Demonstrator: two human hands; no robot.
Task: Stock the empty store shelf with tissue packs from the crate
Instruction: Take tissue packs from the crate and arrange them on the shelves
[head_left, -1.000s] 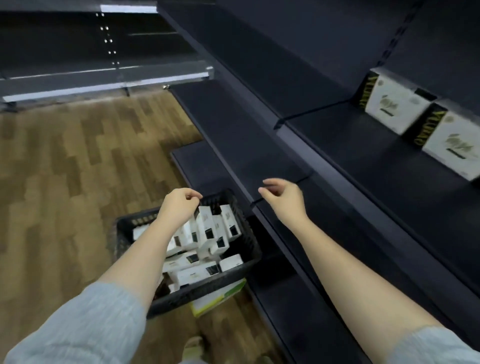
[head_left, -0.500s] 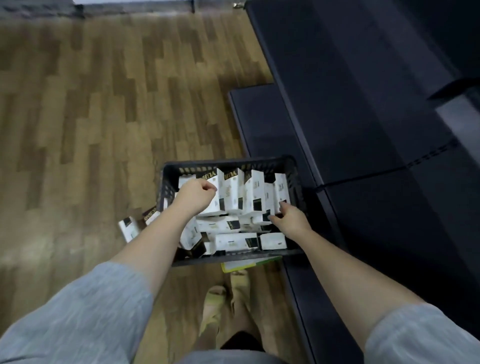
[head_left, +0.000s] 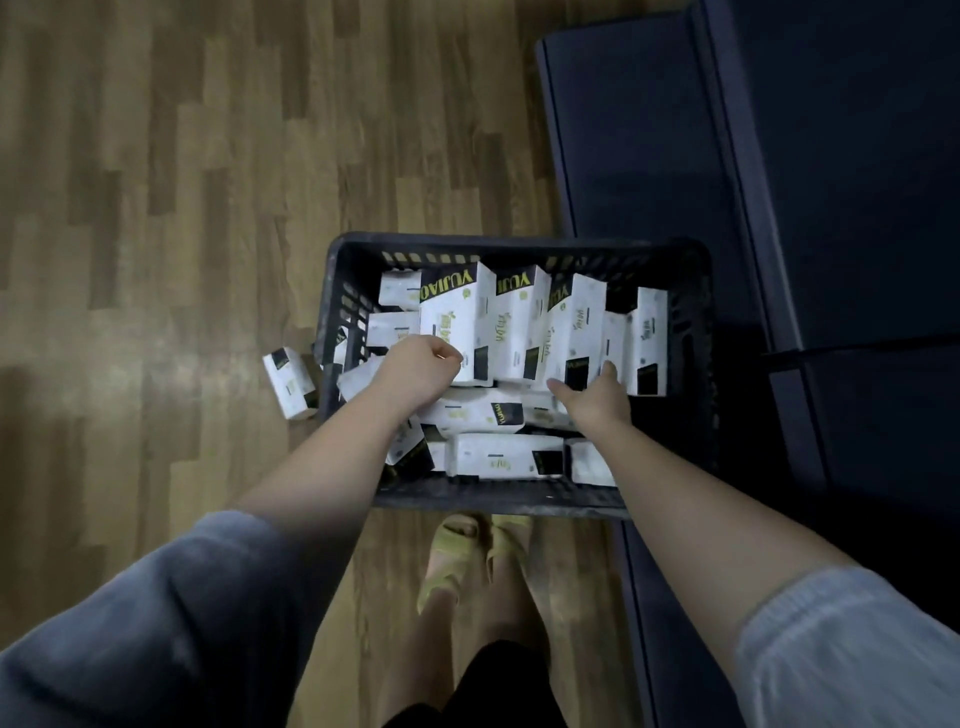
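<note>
Both hands lower in crate, left seemingly fisted, right splayed on tissue packs.

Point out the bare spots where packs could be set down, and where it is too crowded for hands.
Bare: the dark shelf board right of the crate, and the wood floor to its left, apart from one stray pack by the crate's left wall. Crowded: inside the crate, tissue packs fill it, with the left hand and right hand already among them.
</note>
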